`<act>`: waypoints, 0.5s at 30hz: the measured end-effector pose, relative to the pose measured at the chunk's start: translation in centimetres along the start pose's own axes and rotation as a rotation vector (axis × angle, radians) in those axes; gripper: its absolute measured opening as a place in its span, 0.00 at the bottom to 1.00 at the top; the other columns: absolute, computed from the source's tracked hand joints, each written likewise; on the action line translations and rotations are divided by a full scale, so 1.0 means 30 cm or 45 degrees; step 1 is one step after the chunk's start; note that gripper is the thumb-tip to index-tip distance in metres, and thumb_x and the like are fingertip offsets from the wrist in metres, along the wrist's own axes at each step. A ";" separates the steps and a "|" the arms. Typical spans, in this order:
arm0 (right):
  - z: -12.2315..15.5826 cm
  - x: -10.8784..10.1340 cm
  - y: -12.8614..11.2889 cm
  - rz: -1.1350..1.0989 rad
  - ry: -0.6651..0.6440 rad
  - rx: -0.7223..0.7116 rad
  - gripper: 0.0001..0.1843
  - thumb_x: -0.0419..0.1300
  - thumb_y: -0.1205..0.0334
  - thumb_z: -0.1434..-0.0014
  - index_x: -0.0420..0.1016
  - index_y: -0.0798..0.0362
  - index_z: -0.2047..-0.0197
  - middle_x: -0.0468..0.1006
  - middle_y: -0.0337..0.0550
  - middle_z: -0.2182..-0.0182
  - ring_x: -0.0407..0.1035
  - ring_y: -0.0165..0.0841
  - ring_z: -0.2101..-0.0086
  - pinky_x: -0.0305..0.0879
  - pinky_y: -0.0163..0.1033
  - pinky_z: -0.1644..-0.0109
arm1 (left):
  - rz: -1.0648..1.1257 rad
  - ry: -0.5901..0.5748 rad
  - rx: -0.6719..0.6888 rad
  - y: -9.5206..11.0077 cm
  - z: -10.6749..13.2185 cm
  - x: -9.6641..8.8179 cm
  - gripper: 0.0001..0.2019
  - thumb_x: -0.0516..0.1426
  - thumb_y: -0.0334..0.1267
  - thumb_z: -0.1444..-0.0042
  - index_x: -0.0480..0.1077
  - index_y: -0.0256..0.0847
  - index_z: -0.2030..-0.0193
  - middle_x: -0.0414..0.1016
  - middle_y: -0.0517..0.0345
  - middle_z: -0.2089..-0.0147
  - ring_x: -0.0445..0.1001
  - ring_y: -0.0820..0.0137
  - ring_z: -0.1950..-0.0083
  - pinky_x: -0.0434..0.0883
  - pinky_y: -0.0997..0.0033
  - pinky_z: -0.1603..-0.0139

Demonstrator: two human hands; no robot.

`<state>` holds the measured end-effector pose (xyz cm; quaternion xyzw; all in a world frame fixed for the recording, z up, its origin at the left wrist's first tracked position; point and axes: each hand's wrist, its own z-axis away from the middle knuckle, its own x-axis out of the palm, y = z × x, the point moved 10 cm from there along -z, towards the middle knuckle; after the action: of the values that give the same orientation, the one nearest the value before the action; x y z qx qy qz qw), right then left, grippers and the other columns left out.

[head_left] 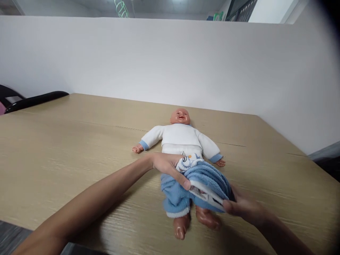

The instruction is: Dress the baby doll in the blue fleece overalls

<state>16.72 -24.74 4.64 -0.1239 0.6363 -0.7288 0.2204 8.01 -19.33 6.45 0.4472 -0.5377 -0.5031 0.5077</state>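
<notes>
A baby doll [180, 136] lies on its back on the wooden table [66, 148], head away from me, wearing a white top with blue cuffs. Blue fleece pants [204, 177] with a white lining are bunched around its hips and legs. My left hand [168, 167] grips the waistband at the doll's left side, thumb on the fabric. My right hand [240, 205] pinches the waistband edge at the right side. The doll's bare feet [195, 222] stick out below the pants towards me.
A white partition wall [186, 63] stands along the far edge of the table. A dark chair back [32, 100] shows at the far left. The table's near edge runs along the bottom left.
</notes>
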 end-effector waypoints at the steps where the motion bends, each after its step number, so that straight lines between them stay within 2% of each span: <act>1: -0.005 0.016 -0.003 -0.004 -0.052 0.010 0.35 0.69 0.29 0.45 0.83 0.51 0.50 0.84 0.45 0.69 0.79 0.42 0.71 0.79 0.48 0.60 | -0.022 -0.034 0.021 0.009 0.004 0.009 0.16 0.71 0.44 0.43 0.82 0.37 0.52 0.85 0.55 0.54 0.82 0.62 0.47 0.76 0.66 0.38; 2: -0.013 0.007 -0.004 0.011 -0.012 0.007 0.32 0.71 0.33 0.44 0.83 0.51 0.49 0.85 0.45 0.68 0.80 0.43 0.69 0.79 0.48 0.59 | -0.056 -0.059 0.025 0.015 0.008 0.019 0.16 0.69 0.47 0.40 0.81 0.37 0.53 0.84 0.54 0.53 0.82 0.61 0.46 0.76 0.65 0.37; 3: -0.021 -0.027 -0.006 0.046 0.120 -0.014 0.30 0.72 0.37 0.43 0.82 0.51 0.48 0.86 0.47 0.64 0.81 0.45 0.65 0.80 0.50 0.55 | -0.100 -0.052 0.007 0.016 0.012 0.021 0.16 0.67 0.49 0.38 0.81 0.36 0.55 0.84 0.53 0.55 0.82 0.60 0.47 0.76 0.63 0.37; 5: -0.013 -0.113 -0.014 0.140 0.479 -0.093 0.30 0.72 0.41 0.42 0.81 0.51 0.44 0.87 0.51 0.54 0.80 0.52 0.51 0.77 0.55 0.42 | -0.195 0.066 -0.082 0.006 0.017 0.001 0.19 0.66 0.54 0.37 0.80 0.36 0.58 0.83 0.53 0.58 0.82 0.59 0.50 0.76 0.61 0.39; 7: 0.017 -0.150 -0.011 0.193 0.730 -0.131 0.31 0.68 0.40 0.40 0.81 0.51 0.41 0.85 0.53 0.48 0.76 0.55 0.43 0.71 0.59 0.35 | -0.255 0.201 -0.153 -0.003 0.020 -0.022 0.21 0.67 0.55 0.40 0.80 0.36 0.54 0.83 0.54 0.55 0.81 0.59 0.48 0.75 0.59 0.37; 10: 0.079 -0.095 0.021 0.207 0.909 -0.023 0.30 0.65 0.39 0.38 0.81 0.50 0.41 0.85 0.53 0.48 0.76 0.57 0.44 0.72 0.59 0.35 | -0.315 0.244 -0.129 0.003 0.004 -0.016 0.22 0.68 0.52 0.43 0.78 0.38 0.49 0.82 0.56 0.49 0.79 0.57 0.42 0.72 0.57 0.34; 13: 0.155 0.024 0.047 0.251 1.013 0.123 0.32 0.64 0.39 0.38 0.78 0.50 0.38 0.85 0.54 0.49 0.77 0.57 0.45 0.76 0.56 0.40 | -0.452 0.225 -0.066 0.021 -0.022 0.010 0.15 0.63 0.46 0.40 0.77 0.38 0.52 0.81 0.55 0.50 0.79 0.58 0.44 0.74 0.59 0.37; 15: 0.204 0.089 0.069 0.305 1.078 0.192 0.31 0.61 0.37 0.37 0.78 0.50 0.40 0.86 0.55 0.50 0.79 0.57 0.47 0.79 0.52 0.46 | -0.576 0.231 -0.073 0.033 -0.032 0.029 0.15 0.61 0.42 0.41 0.74 0.38 0.50 0.80 0.54 0.49 0.79 0.58 0.46 0.74 0.60 0.41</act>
<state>17.57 -31.55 3.32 0.2765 0.6254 -0.7290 0.0317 8.91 -20.19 7.49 0.5848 -0.3617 -0.5769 0.4408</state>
